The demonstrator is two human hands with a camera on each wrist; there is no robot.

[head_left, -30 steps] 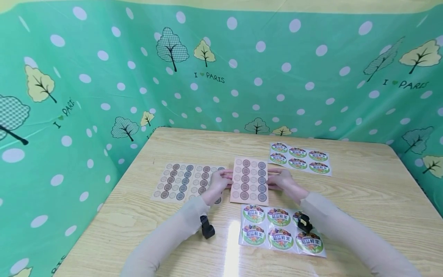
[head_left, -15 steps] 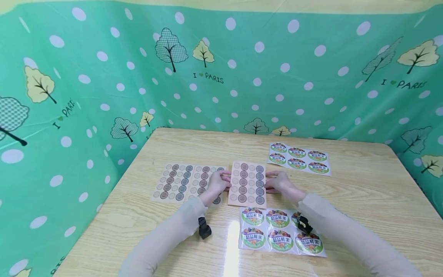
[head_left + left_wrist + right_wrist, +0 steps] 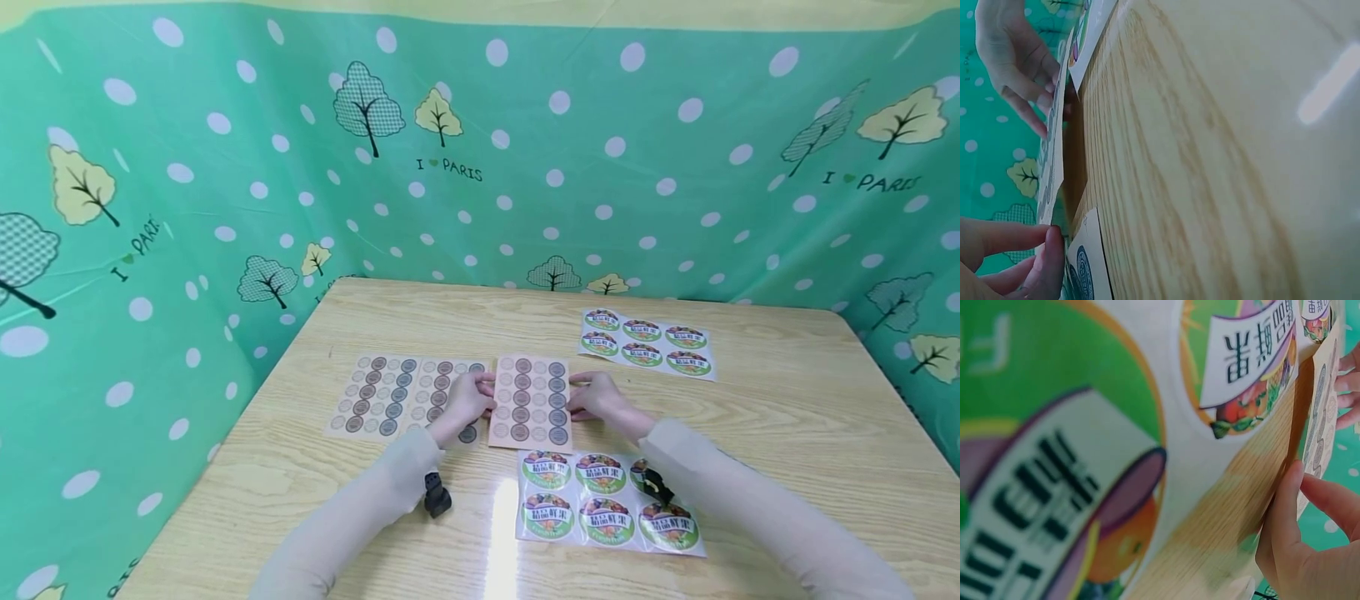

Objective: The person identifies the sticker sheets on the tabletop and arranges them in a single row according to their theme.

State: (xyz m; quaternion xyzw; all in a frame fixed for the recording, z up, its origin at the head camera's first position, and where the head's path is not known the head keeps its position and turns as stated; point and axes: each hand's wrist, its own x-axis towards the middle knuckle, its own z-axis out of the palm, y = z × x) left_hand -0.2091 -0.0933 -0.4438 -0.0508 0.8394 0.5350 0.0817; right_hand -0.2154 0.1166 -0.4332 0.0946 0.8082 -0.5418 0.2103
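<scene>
The left hand and right hand hold a tan rectangular paper sheet of round stickers between them, in front of the person and raised a little off the table. Each grips a side edge, thumb and forefinger nearly closed on the paper; this two-sided pinch probably keeps the thin sheet level and uncreased. Whether it is one layer or several, I cannot tell.

Just left of the held sheet, partly behind the left hand, lie two matching tan sticker sheets, side by side and flat; their neat line suggests deliberate ordering. A white glossy sheet of round fruit labels lies nearer the person than the hands, partly beneath the right forearm. A second white fruit-label sheet sits beyond the right hand, slightly askew, perhaps set aside from the tan ones.

The tan paper looks matte, with five rows of circles in columns alternating pale with brown or dark grey. The labels are shiny, green and orange-rimmed, printed with fruit and black characters, three across and two down. Beneath runs smooth, pale wood grain with a bright streak of reflected light.
</scene>
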